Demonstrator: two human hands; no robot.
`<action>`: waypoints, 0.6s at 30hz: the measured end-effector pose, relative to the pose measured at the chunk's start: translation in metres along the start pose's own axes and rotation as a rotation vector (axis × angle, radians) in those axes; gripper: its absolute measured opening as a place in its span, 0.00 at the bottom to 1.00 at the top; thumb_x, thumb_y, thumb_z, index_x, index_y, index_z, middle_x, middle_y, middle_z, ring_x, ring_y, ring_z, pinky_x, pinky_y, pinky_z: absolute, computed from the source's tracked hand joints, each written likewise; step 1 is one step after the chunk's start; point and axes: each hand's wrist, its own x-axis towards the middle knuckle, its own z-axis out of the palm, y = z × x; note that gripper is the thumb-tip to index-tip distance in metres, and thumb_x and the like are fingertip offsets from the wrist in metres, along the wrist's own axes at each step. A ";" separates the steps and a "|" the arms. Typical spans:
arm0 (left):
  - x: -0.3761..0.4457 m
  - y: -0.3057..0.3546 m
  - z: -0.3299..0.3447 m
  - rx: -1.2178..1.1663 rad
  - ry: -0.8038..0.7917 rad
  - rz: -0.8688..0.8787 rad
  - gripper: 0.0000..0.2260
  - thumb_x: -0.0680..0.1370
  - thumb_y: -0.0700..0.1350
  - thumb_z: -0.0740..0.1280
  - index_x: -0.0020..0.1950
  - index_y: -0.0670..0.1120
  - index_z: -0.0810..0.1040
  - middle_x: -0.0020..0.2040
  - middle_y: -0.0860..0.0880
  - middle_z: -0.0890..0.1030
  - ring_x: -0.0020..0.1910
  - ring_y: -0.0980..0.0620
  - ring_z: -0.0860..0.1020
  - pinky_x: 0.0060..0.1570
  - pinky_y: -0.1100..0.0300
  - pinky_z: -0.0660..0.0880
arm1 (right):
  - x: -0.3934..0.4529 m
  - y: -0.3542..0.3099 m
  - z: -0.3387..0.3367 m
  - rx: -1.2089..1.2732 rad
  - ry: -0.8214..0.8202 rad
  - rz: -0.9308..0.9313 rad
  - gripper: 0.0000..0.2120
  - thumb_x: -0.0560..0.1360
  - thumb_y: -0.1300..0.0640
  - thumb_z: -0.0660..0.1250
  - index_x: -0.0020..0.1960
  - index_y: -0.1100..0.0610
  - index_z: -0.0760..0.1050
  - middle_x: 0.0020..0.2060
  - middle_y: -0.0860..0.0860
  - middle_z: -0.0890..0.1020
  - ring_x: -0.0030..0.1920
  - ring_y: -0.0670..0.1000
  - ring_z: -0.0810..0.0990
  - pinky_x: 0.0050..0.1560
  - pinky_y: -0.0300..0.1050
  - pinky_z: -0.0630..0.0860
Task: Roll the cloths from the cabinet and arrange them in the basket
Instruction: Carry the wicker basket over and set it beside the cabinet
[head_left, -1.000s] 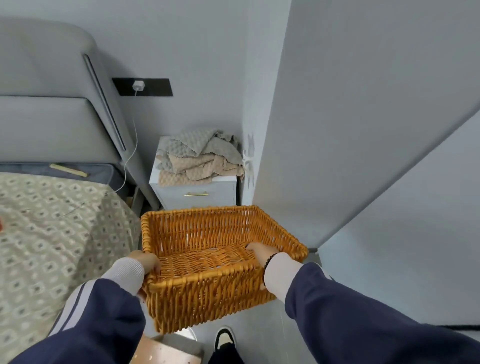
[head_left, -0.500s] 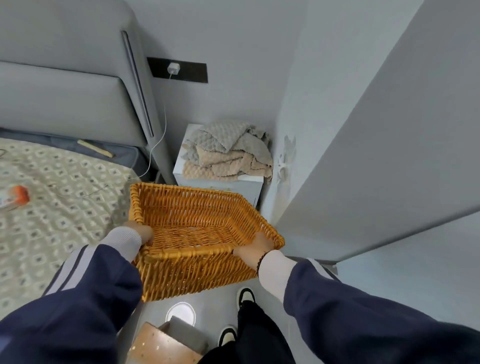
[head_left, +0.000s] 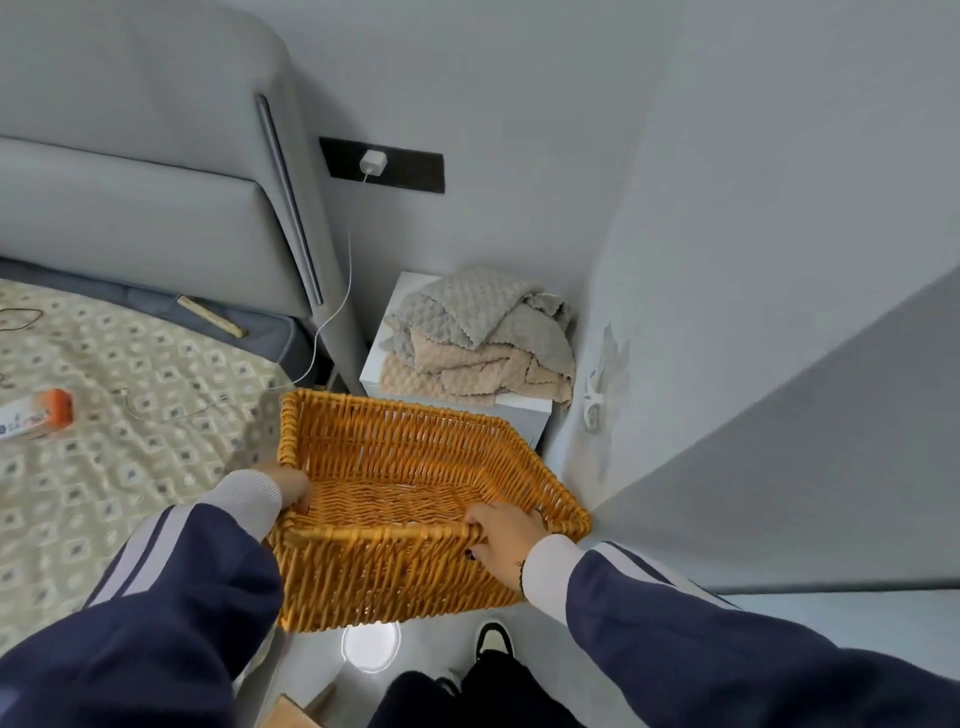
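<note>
Right, I've got the wicker basket (head_left: 415, 499) up in both hands here, held off the floor and tilted a little so I'm looking down into its bare woven bottom; the left hand (head_left: 291, 486) has its fingers curled over the left rim, tucked inside the wall, while the right hand (head_left: 506, 538) is clamped on the near right corner, thumb over the top edge and fingers wrapped down the outer weave, dark nails just showing. Both navy sleeves with their pale stripes and light cuffs run in from the bottom of the view. The cloths (head_left: 478, 338) are sitting beyond the basket's far rim, well clear of it, heaped loose on top of the small white cabinet (head_left: 524, 410) tucked into the corner — grey bobbly ones on top, beige ones underneath, none of them rolled, one edge hanging over the cabinet's right side. To the left of the cabinet is the grey padded headboard (head_left: 156, 171), and a white charger (head_left: 373, 162) is plugged into a dark wall panel, its cable (head_left: 332, 317) trailing down onto the patterned bedspread (head_left: 104, 415), where an orange-capped item (head_left: 39, 415) lies near the left edge. Down below the basket I can see a black-and-white shoe (head_left: 493, 642) on the pale floor and a bright round reflection just beside it
</note>
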 end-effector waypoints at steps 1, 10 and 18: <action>0.001 0.006 -0.001 0.017 -0.003 0.003 0.26 0.74 0.29 0.65 0.71 0.35 0.66 0.64 0.32 0.72 0.62 0.33 0.73 0.61 0.41 0.73 | 0.004 0.002 -0.001 0.017 -0.017 -0.003 0.14 0.79 0.56 0.61 0.64 0.50 0.69 0.61 0.50 0.74 0.64 0.56 0.70 0.70 0.62 0.58; 0.045 0.046 -0.015 0.139 -0.054 0.002 0.25 0.74 0.31 0.66 0.71 0.35 0.66 0.63 0.34 0.72 0.61 0.35 0.74 0.59 0.47 0.74 | 0.051 0.011 -0.014 0.117 -0.108 -0.010 0.12 0.78 0.56 0.63 0.61 0.50 0.73 0.56 0.51 0.76 0.54 0.55 0.77 0.57 0.53 0.75; 0.125 0.059 -0.016 0.298 -0.187 0.030 0.22 0.74 0.34 0.65 0.67 0.37 0.68 0.60 0.35 0.75 0.59 0.37 0.76 0.60 0.46 0.75 | 0.098 0.002 0.007 0.184 -0.135 0.179 0.17 0.78 0.56 0.63 0.66 0.50 0.72 0.61 0.51 0.75 0.60 0.55 0.75 0.61 0.49 0.73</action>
